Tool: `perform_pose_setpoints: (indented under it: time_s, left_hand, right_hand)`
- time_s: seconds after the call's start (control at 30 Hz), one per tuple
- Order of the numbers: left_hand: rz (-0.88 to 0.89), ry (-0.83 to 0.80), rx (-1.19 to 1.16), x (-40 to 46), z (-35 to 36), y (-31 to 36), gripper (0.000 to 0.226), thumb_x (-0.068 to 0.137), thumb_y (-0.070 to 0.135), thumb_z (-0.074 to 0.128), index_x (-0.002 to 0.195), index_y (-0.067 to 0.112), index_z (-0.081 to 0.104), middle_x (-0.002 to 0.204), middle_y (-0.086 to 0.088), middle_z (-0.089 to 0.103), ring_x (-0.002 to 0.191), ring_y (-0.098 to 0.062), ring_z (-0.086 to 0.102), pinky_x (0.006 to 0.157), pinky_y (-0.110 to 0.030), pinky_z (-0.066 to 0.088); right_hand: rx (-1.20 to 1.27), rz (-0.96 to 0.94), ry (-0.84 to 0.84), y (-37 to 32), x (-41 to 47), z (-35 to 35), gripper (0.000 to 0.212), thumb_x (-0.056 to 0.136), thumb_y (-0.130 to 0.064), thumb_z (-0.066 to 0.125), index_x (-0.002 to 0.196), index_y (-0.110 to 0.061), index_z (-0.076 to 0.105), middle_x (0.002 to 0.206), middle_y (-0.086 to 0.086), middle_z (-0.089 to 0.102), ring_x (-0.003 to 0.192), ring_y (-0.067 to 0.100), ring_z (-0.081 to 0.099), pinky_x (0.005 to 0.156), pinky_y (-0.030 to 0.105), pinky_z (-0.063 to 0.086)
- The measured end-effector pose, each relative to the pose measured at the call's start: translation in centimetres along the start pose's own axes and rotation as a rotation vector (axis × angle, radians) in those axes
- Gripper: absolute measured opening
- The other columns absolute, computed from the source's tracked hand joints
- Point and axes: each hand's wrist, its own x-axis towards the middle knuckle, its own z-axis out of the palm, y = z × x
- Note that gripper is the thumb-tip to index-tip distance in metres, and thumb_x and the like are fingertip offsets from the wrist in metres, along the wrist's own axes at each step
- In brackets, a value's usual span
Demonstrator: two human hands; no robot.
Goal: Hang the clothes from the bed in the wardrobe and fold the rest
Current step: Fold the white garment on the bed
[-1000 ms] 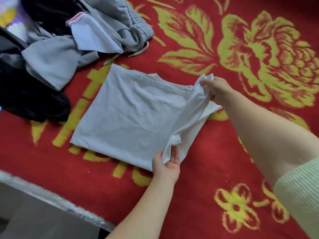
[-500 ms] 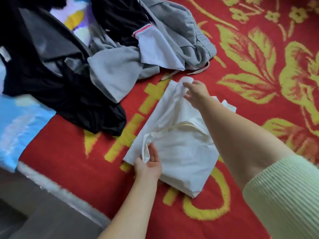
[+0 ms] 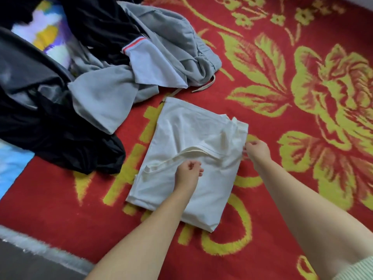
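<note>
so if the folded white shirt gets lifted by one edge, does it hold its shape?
Probably not. The white shirt looks thin and floppy: it creases and a band on top curls loose, so the layers would likely fall open. It seems light. On the red blanket it would likely bunch rather than slide when pushed.

Red floral blanket (image 3: 282, 98), grey floor (image 3: 24, 265)

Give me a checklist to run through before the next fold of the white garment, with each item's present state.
1. White garment lies flat on the red blanket: ok.
2. Clear of the clothes pile: ok.
3. Top layer smooth: not ok, a folded band ridges across the middle.
4. Left hand on the garment: ok.
5. Right hand at the right edge: ok; grip on it: cannot tell.
6. Edges aligned: not ok, the upper right corner bunches.
</note>
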Motion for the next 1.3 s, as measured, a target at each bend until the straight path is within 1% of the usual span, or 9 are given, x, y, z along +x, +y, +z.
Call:
perform_pose_setpoints:
  time_s: [0.17, 0.4, 0.47, 0.57, 0.67, 0.8, 0.93, 1.13, 1.3]
  left_hand:
    - [-0.284, -0.196, -0.077, 3.1, 2.5, 0.6, 0.016, 0.096, 0.011, 0.04, 0.089, 0.018, 0.053, 0.083, -0.001, 0.057, 0.072, -0.012, 0.055, 0.063, -0.023, 0.042]
    - [-0.302, -0.169, -0.183, 3.4, 1.1, -0.3, 0.03, 0.099, 0.015, 0.036, 0.126, 0.015, 0.049, 0.11, -0.008, 0.061, 0.1, -0.019, 0.059, 0.086, -0.033, 0.044]
    - [-0.314, -0.16, -0.245, 3.6, 0.6, -0.1, 0.032, 0.1, 0.014, 0.034, 0.13, 0.012, 0.046, 0.114, -0.01, 0.06, 0.11, -0.022, 0.058, 0.092, -0.036, 0.042]
    - [-0.276, -0.122, -0.249, 4.2, -0.6, 0.1, 0.031, 0.101, 0.014, 0.036, 0.13, 0.009, 0.047, 0.117, -0.013, 0.061, 0.114, -0.025, 0.058, 0.091, -0.035, 0.043]
    - [-0.062, -0.016, -0.012, 3.9, -2.9, -0.1, 0.026, 0.097, 0.01, 0.046, 0.122, 0.005, 0.054, 0.093, -0.002, 0.063, 0.089, -0.018, 0.062, 0.072, -0.026, 0.046]
    - [0.335, 0.244, 0.707, 2.6, -8.2, -1.6, 0.037, 0.093, 0.018, 0.056, 0.13, 0.014, 0.05, 0.126, -0.004, 0.05, 0.118, -0.022, 0.048, 0.085, -0.029, 0.042]
    - [0.189, 0.328, 0.989, 1.7, -11.3, -3.3, 0.07, 0.086, 0.025, 0.065, 0.145, 0.015, 0.028, 0.143, -0.011, 0.033, 0.133, -0.03, 0.03, 0.103, -0.042, 0.034]
    - [-0.004, 0.248, 0.663, 2.1, -13.2, -4.7, 0.023, 0.09, 0.024, 0.061, 0.099, 0.007, 0.048, 0.095, -0.012, 0.056, 0.085, -0.027, 0.052, 0.068, -0.032, 0.038]
    - [0.007, 0.118, 0.434, 1.0, -14.8, -5.8, 0.012, 0.092, 0.022, 0.059, 0.085, 0.013, 0.057, 0.089, -0.011, 0.059, 0.082, -0.024, 0.055, 0.069, -0.034, 0.042]
  right_hand:
    - [0.232, 0.052, -0.297, 1.3, -0.5, 2.0, 0.031, 0.092, -0.029, 0.059, 0.093, 0.001, 0.062, 0.077, 0.008, 0.063, 0.064, 0.018, 0.061, 0.055, 0.026, 0.052]
    - [0.212, 0.109, -0.379, -5.4, -0.5, 3.0, 0.023, 0.094, -0.001, 0.044, 0.072, -0.005, 0.046, 0.053, 0.009, 0.05, 0.032, 0.008, 0.05, 0.042, 0.019, 0.045]
    - [0.519, 0.099, -0.484, -7.7, -0.9, 3.0, 0.007, 0.096, -0.004, 0.047, 0.094, -0.001, 0.053, 0.07, 0.012, 0.067, 0.063, 0.013, 0.07, 0.064, 0.027, 0.058]
    - [0.739, 0.02, -0.488, -8.8, -1.2, 3.6, 0.031, 0.098, -0.014, 0.052, 0.127, -0.005, 0.046, 0.115, 0.012, 0.059, 0.111, 0.024, 0.06, 0.09, 0.042, 0.054]
    - [0.636, -0.027, -0.316, -6.0, -2.3, 3.8, 0.034, 0.097, -0.011, 0.05, 0.13, -0.005, 0.048, 0.117, 0.01, 0.057, 0.106, 0.02, 0.059, 0.084, 0.035, 0.054]
    - [0.175, -0.129, -0.023, 2.9, -5.3, 2.2, 0.039, 0.091, -0.016, 0.055, 0.129, -0.009, 0.049, 0.118, 0.007, 0.057, 0.099, 0.017, 0.057, 0.081, 0.032, 0.047]
    - [0.098, 0.005, -0.094, 9.6, -10.3, 3.0, 0.041, 0.091, -0.016, 0.06, 0.128, -0.005, 0.046, 0.107, 0.002, 0.054, 0.093, 0.016, 0.052, 0.07, 0.026, 0.042]
    - [0.179, 0.186, -0.184, 13.8, -13.2, 6.9, 0.034, 0.087, -0.02, 0.063, 0.118, -0.006, 0.059, 0.112, 0.009, 0.065, 0.1, 0.029, 0.063, 0.084, 0.04, 0.052]
    - [0.283, 0.218, -0.254, 15.6, -13.7, 4.8, 0.016, 0.09, -0.007, 0.06, 0.103, 0.0, 0.064, 0.084, 0.009, 0.066, 0.066, 0.021, 0.06, 0.048, 0.024, 0.046]
